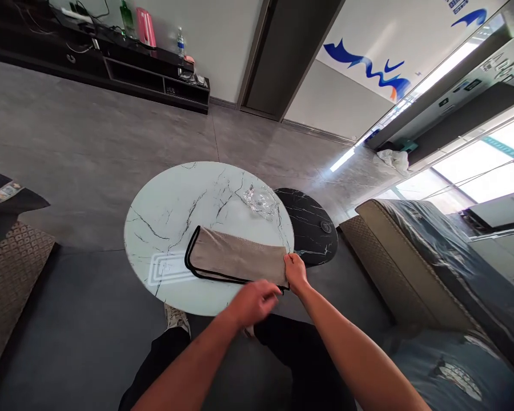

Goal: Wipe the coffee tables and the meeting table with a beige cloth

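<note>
A beige folded cloth with black edging (240, 255) lies across the front right part of a round white marble-look table (167, 197). Its right end, by the table's edge, is pinched between the thumb and fingers of my right hand (296, 273). My left hand (255, 303) hovers at the cloth's near edge, slightly blurred, its fingers loosely bent and apart with nothing visible in them. Whether its fingertips touch the black edging I cannot tell. Behind the cloth, a clear glass dish (260, 201) stands on the tabletop.
A lower black marble-look table (310, 225) adjoins on the right, with a small round object (326, 226) on it. Sofas flank both sides, one on the right (394, 262). A black TV cabinet (154, 77) carries a pink kettle (145, 27) and bottles.
</note>
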Tool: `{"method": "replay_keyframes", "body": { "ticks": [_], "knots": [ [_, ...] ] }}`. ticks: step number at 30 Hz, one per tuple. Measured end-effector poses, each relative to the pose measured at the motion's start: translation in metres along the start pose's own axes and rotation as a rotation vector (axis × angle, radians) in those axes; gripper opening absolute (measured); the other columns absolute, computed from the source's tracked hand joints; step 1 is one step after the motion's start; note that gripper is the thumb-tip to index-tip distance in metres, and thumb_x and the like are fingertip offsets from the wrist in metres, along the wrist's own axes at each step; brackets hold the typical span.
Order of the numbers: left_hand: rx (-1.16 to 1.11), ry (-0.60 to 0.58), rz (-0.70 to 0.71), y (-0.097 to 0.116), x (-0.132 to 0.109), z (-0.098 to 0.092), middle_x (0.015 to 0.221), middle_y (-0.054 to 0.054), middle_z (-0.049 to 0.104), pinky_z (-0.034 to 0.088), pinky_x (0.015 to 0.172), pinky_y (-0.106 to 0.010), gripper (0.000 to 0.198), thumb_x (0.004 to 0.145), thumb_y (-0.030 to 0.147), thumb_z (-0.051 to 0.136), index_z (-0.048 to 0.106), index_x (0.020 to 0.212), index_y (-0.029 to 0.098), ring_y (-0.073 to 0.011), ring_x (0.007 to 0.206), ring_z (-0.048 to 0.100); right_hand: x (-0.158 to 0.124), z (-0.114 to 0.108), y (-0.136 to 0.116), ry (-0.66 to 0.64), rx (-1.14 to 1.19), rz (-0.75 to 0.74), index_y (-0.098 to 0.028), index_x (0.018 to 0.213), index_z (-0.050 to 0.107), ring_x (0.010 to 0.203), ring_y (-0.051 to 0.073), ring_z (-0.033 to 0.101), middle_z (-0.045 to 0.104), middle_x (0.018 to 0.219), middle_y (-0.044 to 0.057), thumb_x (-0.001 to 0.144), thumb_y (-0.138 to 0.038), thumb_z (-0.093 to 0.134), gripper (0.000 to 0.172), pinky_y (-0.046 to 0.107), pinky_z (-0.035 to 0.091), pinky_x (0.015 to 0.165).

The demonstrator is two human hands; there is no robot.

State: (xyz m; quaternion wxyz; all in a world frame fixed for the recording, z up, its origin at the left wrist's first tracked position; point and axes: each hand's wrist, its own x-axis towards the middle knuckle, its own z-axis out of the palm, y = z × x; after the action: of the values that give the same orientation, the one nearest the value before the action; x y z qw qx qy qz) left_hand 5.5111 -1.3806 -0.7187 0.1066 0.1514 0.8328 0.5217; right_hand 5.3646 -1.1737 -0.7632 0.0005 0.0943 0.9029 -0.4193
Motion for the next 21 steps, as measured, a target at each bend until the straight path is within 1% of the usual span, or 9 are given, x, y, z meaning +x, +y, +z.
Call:
{"method": "replay_keyframes", "body": {
  "ticks": [2, 3, 5, 8, 12, 14, 17, 19, 21],
  "knots": [
    [0.157, 0.38, -0.221, -0.02, -0.007, -0.034, 0.123, -0.008, 0.08, 0.056, 0.106, -0.037, 0.027, 0.111, 0.02, 0.052, 0.076, 0.125, 0.023, -0.0242, 0.115, 0.074, 0.0, -0.001, 0.007, -0.008, 0.002, 0.007, -0.024, 0.079, 0.063, 0.079, 0.024, 0.053, 0.066, 0.082, 0.005, 0.081, -0.058, 0.058, 0.035, 0.036, 0.039, 0.071],
    [0.247, 0.502, -0.348, -0.033, -0.013, -0.05, 0.126, -0.012, 0.078, 0.057, 0.104, -0.04, 0.029, 0.111, 0.019, 0.051, 0.074, 0.128, 0.022, -0.0273, 0.117, 0.073, 0.0, 0.0, 0.009, -0.013, 0.004, 0.012, -0.024, 0.079, 0.063, 0.08, 0.024, 0.053, 0.067, 0.082, 0.005, 0.081, -0.058, 0.058, 0.034, 0.036, 0.039, 0.071],
    [0.397, 0.611, -0.583, -0.058, -0.027, -0.076, 0.14, -0.018, 0.072, 0.058, 0.096, -0.042, 0.031, 0.111, 0.024, 0.055, 0.07, 0.137, 0.019, -0.0337, 0.125, 0.069, 0.0, 0.001, 0.013, -0.02, 0.008, 0.029, -0.024, 0.078, 0.063, 0.08, 0.024, 0.054, 0.067, 0.083, 0.005, 0.082, -0.058, 0.058, 0.035, 0.035, 0.039, 0.07],
    [0.543, 0.598, -0.785, -0.082, -0.044, -0.093, 0.148, -0.02, 0.066, 0.057, 0.092, -0.043, 0.042, 0.111, 0.035, 0.061, 0.063, 0.149, 0.017, -0.0383, 0.131, 0.065, 0.0, 0.002, 0.016, -0.024, 0.014, 0.06, -0.024, 0.079, 0.065, 0.079, 0.024, 0.055, 0.067, 0.081, 0.005, 0.084, -0.06, 0.059, 0.037, 0.035, 0.039, 0.068],
    [0.551, 0.585, -0.814, -0.088, -0.046, -0.096, 0.141, -0.019, 0.068, 0.057, 0.09, -0.043, 0.039, 0.111, 0.033, 0.059, 0.063, 0.147, 0.017, -0.0364, 0.121, 0.069, 0.002, 0.004, 0.021, -0.019, 0.028, 0.063, -0.023, 0.082, 0.067, 0.082, 0.024, 0.057, 0.07, 0.085, 0.006, 0.084, -0.061, 0.06, 0.038, 0.034, 0.041, 0.07],
    [0.484, 0.618, -0.769, -0.089, -0.044, -0.098, 0.143, -0.017, 0.068, 0.057, 0.088, -0.04, 0.037, 0.109, 0.023, 0.058, 0.065, 0.145, 0.019, -0.0325, 0.116, 0.071, 0.003, 0.005, 0.022, -0.02, 0.035, 0.059, -0.024, 0.083, 0.067, 0.083, 0.024, 0.057, 0.07, 0.086, 0.006, 0.084, -0.061, 0.06, 0.038, 0.034, 0.042, 0.071],
    [0.425, 0.667, -0.714, -0.092, -0.046, -0.102, 0.148, -0.016, 0.066, 0.057, 0.084, -0.037, 0.046, 0.103, 0.009, 0.052, 0.068, 0.145, 0.021, -0.0282, 0.112, 0.073, 0.005, 0.006, 0.025, -0.027, 0.042, 0.058, -0.024, 0.083, 0.066, 0.081, 0.024, 0.057, 0.067, 0.082, 0.004, 0.083, -0.064, 0.06, 0.04, 0.035, 0.041, 0.07],
    [0.473, 0.676, -0.711, -0.094, -0.046, -0.101, 0.148, -0.017, 0.065, 0.058, 0.087, -0.039, 0.05, 0.1, 0.006, 0.052, 0.071, 0.144, 0.021, -0.0312, 0.116, 0.071, 0.006, 0.007, 0.027, -0.03, 0.048, 0.051, -0.024, 0.082, 0.066, 0.08, 0.024, 0.056, 0.067, 0.081, 0.004, 0.083, -0.066, 0.06, 0.042, 0.035, 0.041, 0.07],
    [0.57, 0.698, -0.643, -0.094, -0.04, -0.094, 0.149, -0.019, 0.065, 0.059, 0.1, -0.046, 0.048, 0.1, 0.007, 0.055, 0.074, 0.141, 0.02, -0.0369, 0.129, 0.067, 0.006, 0.007, 0.028, -0.033, 0.057, 0.037, -0.024, 0.082, 0.066, 0.08, 0.024, 0.056, 0.067, 0.082, 0.004, 0.084, -0.068, 0.06, 0.045, 0.035, 0.041, 0.07]
  ]
}}
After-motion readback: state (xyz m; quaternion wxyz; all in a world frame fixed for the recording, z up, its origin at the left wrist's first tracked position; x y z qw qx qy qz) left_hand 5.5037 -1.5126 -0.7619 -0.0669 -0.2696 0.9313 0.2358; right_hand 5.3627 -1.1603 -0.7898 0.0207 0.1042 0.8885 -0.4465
